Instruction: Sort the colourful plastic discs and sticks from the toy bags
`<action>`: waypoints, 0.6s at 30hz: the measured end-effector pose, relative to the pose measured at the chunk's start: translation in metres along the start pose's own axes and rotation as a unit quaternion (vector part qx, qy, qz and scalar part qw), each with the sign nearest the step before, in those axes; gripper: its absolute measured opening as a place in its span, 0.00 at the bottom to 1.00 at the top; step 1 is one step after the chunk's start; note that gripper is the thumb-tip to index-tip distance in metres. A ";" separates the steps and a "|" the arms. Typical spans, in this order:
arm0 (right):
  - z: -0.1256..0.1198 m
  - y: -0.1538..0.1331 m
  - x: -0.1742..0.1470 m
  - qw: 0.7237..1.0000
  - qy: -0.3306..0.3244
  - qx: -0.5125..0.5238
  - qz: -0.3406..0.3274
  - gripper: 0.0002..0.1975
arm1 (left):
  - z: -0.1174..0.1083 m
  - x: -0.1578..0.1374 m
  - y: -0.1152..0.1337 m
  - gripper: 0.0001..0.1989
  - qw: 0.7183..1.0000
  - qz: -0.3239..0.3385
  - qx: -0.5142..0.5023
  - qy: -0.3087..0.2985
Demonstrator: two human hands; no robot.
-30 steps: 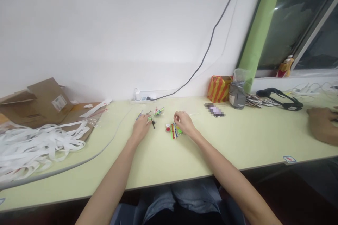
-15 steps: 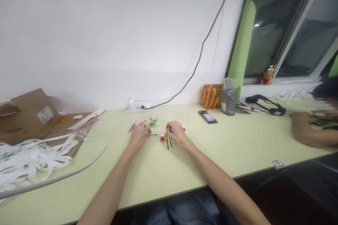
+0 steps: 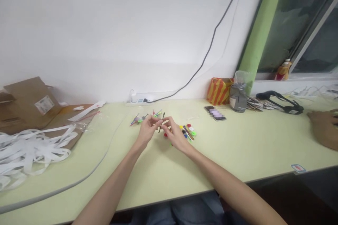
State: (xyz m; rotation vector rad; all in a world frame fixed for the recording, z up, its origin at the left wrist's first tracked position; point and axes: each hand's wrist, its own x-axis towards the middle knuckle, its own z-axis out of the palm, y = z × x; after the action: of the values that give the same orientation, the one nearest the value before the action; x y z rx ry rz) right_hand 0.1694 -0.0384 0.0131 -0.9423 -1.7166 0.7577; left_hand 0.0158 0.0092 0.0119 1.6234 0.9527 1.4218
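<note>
A thin black stick with widened ends stands tilted between my two hands over the table. My left hand pinches it from the left with thumb and fingers. From the other side, the fingertips of my right hand close on it too. Just right of my right hand lie small colourful discs and sticks, in red, white, green, blue and yellow; my hand covers part of them. Behind my left hand is a loose pile of thin coloured pieces.
Cardboard and tangled white strips occupy the left side, with a grey cable crossing in front. A power strip sits by the wall. To the right are a phone, striped bag, black headband-like object and another person's arm.
My hands have come together. The black stick, lying flat at my left fingertips before, is now raised and tilted between both hands. My right hand has left the coloured sticks. The view has turned slightly.
</note>
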 end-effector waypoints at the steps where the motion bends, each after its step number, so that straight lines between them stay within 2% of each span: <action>1: 0.001 0.001 0.000 1.000 0.001 0.015 -0.001 0.12 | -0.001 0.000 0.002 0.19 1.000 -0.009 0.000 -0.008; 4: 0.002 0.001 0.000 0.999 0.001 0.032 -0.014 0.11 | -0.004 -0.001 0.009 0.18 0.998 -0.032 -0.015 -0.050; 6: 0.002 0.000 0.000 0.999 0.002 0.010 -0.030 0.10 | -0.006 -0.003 0.014 0.17 0.993 -0.048 -0.058 -0.086; 10: 0.000 -0.003 0.001 0.998 -0.008 -0.006 -0.061 0.06 | -0.007 -0.004 0.017 0.21 0.984 -0.044 -0.101 -0.137; 14: -0.005 -0.002 0.003 0.997 -0.033 0.044 -0.054 0.05 | -0.006 -0.003 0.013 0.16 0.992 0.002 -0.019 -0.127; 18: -0.006 0.005 0.006 0.993 -0.050 0.104 -0.018 0.08 | 0.001 -0.006 0.009 0.16 0.993 0.034 0.017 -0.116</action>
State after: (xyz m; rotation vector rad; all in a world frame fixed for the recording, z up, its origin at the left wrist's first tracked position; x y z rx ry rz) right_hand 0.1755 -0.0307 0.0136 -0.7400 -1.6984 0.9527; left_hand 0.0164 -0.0004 0.0175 1.8153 0.7974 1.2346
